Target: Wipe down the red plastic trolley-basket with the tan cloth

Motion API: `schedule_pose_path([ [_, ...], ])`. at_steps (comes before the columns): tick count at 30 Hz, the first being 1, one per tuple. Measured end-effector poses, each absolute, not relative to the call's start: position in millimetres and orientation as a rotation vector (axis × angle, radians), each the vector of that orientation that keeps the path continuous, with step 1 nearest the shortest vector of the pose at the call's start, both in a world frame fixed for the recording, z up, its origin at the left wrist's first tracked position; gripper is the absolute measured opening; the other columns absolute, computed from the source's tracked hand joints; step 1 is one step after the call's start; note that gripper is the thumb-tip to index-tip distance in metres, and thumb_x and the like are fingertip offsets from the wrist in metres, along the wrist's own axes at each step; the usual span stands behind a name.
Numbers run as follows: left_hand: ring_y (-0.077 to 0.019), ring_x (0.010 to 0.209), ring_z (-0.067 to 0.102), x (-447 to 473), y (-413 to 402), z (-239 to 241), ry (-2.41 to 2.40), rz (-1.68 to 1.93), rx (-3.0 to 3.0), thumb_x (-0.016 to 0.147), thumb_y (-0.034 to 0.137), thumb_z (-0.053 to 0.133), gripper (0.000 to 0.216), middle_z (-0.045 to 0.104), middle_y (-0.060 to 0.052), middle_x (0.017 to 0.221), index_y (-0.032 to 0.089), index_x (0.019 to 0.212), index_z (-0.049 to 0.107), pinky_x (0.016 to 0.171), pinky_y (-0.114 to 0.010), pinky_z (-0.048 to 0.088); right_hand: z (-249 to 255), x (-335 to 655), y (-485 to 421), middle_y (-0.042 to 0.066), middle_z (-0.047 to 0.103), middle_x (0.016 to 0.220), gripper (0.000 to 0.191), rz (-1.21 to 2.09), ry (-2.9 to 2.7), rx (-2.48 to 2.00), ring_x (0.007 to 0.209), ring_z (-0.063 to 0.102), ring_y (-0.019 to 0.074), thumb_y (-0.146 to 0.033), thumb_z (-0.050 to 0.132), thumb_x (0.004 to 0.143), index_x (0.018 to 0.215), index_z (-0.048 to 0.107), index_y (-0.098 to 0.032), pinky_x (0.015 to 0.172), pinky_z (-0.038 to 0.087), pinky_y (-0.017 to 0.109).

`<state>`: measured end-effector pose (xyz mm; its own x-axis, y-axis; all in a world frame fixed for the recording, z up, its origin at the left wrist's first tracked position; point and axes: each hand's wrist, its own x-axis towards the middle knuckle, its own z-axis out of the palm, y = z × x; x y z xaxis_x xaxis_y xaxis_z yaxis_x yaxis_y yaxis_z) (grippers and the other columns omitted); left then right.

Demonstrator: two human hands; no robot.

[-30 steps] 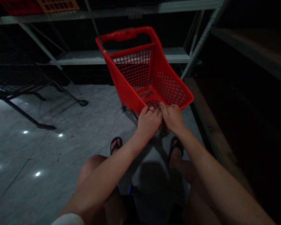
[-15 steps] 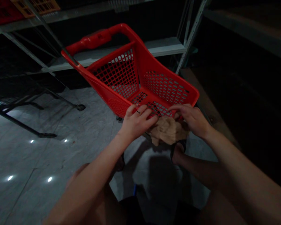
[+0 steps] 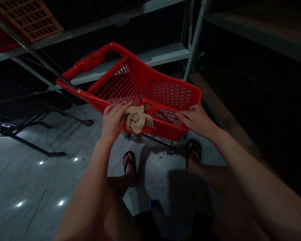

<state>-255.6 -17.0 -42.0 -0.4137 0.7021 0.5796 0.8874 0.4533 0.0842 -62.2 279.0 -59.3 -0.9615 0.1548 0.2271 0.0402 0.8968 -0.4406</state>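
A red plastic child-size shopping cart [image 3: 163,129] with latticed walls stands before me, its near wall facing me. My left hand [image 3: 114,120], a dark ring on one finger, is closed on a crumpled brown cloth [image 3: 136,121] that hangs over the near left rim. At the right end of that near rim, my right hand [image 3: 197,121] is curled with its fingers pressed together, gripping the cart's edge; its thumb is partly hidden. The basket floor [image 3: 163,114] shows between both hands.
Behind the cart runs a metal shelf rack [image 3: 165,56], with an orange crate [image 3: 35,20] higher up. Dark cart legs [image 3: 32,145] stand on the tiled floor at left. My sandalled feet [image 3: 129,164] are near the cart's wheels. A dark ledge [image 3: 220,113] lies to the right.
The brown cloth has moved left along the near rim with my left hand. My right hand has come off the cloth and is on the rim alone. The view has shifted slightly.
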Motion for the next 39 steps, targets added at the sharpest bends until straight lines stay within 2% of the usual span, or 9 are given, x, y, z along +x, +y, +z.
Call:
schedule_pose_path([
  [3, -0.0222, 0.122, 0.068, -243.1, -3.4, -39.2, -2.264, -0.764, -1.218, 0.106, 0.024, 0.041, 0.055, 0.061, -0.006, 0.153, 0.026, 0.161, 0.04, 0.104, -0.038, 0.053, -49.9, -62.1, 245.1, 0.01, 0.08, 0.09, 0.047, 0.397, -2.892, -0.081, 0.085, 0.07, 0.0236, -0.039, 0.037, 0.108, 0.095, 0.076, -0.018, 0.089, 0.044, 0.039],
  [7, -0.0234, 0.138, 0.059, -214.7, 28.9, -41.3, -2.223, -0.642, -1.411, 0.104, 0.022, 0.045, 0.035, 0.058, -0.004, 0.156, 0.026, 0.13, 0.067, 0.112, -0.039, 0.049, -40.0, -63.8, 202.6, 0.012, 0.08, 0.105, 0.046, 0.298, -2.872, -0.178, 0.093, 0.072, 0.0247, -0.038, 0.034, 0.11, 0.108, 0.074, -0.017, 0.081, 0.044, 0.035],
  [10, -0.0242, 0.145, 0.052, -195.6, 47.1, -44.3, -2.179, -0.527, -1.601, 0.104, 0.02, 0.045, 0.033, 0.054, -0.007, 0.16, 0.024, 0.125, 0.069, 0.119, -0.042, 0.042, -42.2, -67.3, 194.1, 0.013, 0.08, 0.102, 0.051, 0.248, -2.869, -0.357, 0.086, 0.073, 0.0242, -0.037, 0.029, 0.11, 0.107, 0.075, -0.016, 0.071, 0.04, 0.033],
  [14, -0.026, 0.132, 0.062, -181.4, 59.0, -48.9, -2.162, -0.399, -1.778, 0.103, 0.024, 0.048, 0.037, 0.065, -0.014, 0.145, 0.016, 0.137, 0.063, 0.116, -0.043, 0.045, -52.2, -68.4, 208.5, 0.014, 0.08, 0.09, 0.061, 0.178, -2.845, -0.451, 0.076, 0.071, 0.023, -0.041, 0.023, 0.11, 0.099, 0.077, -0.015, 0.061, 0.031, 0.032],
  [18, -0.025, 0.123, 0.067, -191.1, 57.5, -54.7, -2.143, -0.308, -1.686, 0.106, 0.026, 0.049, 0.031, 0.072, -0.009, 0.132, 0.024, 0.131, 0.067, 0.119, -0.046, 0.042, -59.9, -64.5, 227.8, 0.015, 0.077, 0.083, 0.063, 0.104, -2.824, -0.333, 0.071, 0.068, 0.0223, -0.042, 0.023, 0.108, 0.089, 0.076, -0.014, 0.061, 0.029, 0.032],
  [24, -0.0291, 0.139, 0.058, -240.5, 1.4, -48.6, -2.278, -0.414, -1.396, 0.106, 0.03, 0.052, 0.031, 0.07, -0.005, 0.138, 0.032, 0.131, 0.07, 0.13, -0.055, 0.03, -62.9, -59.5, 248.8, 0.011, 0.071, 0.071, 0.064, 0.087, -2.801, -0.085, 0.066, 0.062, 0.0188, -0.043, 0.02, 0.109, 0.08, 0.071, -0.017, 0.062, 0.031, 0.03],
  [27, -0.0311, 0.148, 0.05, -264.9, -42.2, -33.0, -2.347, -0.484, -1.085, 0.104, 0.035, 0.053, 0.031, 0.068, -0.001, 0.143, 0.035, 0.129, 0.072, 0.135, -0.061, 0.016, -62.9, -58.3, 256.6, 0.009, 0.068, 0.068, 0.063, 0.119, -2.77, -0.025, 0.064, 0.06, 0.0185, -0.045, 0.02, 0.109, 0.077, 0.068, -0.019, 0.061, 0.031, 0.031],
  [31, -0.0308, 0.158, 0.034, -276.8, -75.2, -20.1, -2.387, -0.533, -0.829, 0.102, 0.039, 0.055, 0.033, 0.061, -0.002, 0.153, 0.033, 0.129, 0.072, 0.137, -0.055, 0.004, -63.1, -57.0, 259.6, 0.009, 0.069, 0.072, 0.06, 0.176, -2.779, 0.019, 0.069, 0.063, 0.0192, -0.044, 0.021, 0.109, 0.08, 0.067, -0.019, 0.064, 0.035, 0.03],
  [39, -0.0203, 0.164, 0.02, -249.9, -6.2, -77.9, -2.02, -1.066, -0.766, 0.101, 0.013, 0.039, 0.047, 0.046, -0.006, 0.165, 0.022, 0.141, 0.062, 0.136, -0.05, 0.019, -48.9, -69.9, 228.0, 0.015, 0.078, 0.091, 0.054, 0.17, -2.942, -0.436, 0.087, 0.074, 0.0251, -0.037, 0.027, 0.108, 0.091, 0.073, -0.015, 0.068, 0.043, 0.03],
])
